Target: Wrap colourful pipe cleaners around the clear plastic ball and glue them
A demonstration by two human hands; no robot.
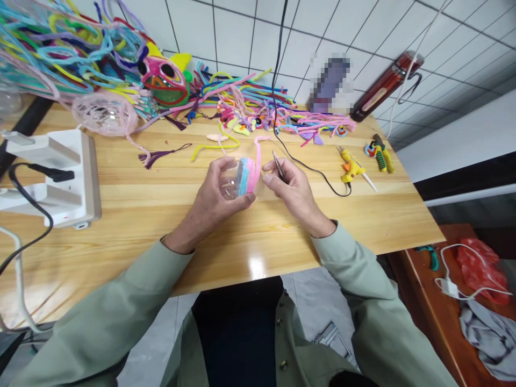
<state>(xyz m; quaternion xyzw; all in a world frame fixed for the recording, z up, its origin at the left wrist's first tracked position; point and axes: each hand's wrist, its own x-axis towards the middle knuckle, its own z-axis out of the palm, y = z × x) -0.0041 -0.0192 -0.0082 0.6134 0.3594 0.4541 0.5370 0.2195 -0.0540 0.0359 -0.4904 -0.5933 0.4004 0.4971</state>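
Note:
My left hand point(220, 188) is closed around a clear plastic ball point(229, 186), which is banded with grey, blue and pink pipe cleaners. From the band a loose pink pipe cleaner point(257, 150) rises and bends to the right at its top. Just right of the ball, my right hand point(292, 185) is closed on slim metal tweezers point(279, 165), their pointed end up and away from me. The right fingertips are close to the pink strand; whether they touch it I cannot tell. Beyond the ball lies a bent yellow pipe cleaner point(215, 145) on the table.
Piled pipe cleaners point(80, 54) line the back wall, with a decorated mask-like piece point(165, 80) and a pink-wrapped ball point(105, 114). A yellow glue gun point(351, 166), pliers point(381, 154) and a red thermos point(387, 86) are at right. A white power strip point(86, 177) stands left.

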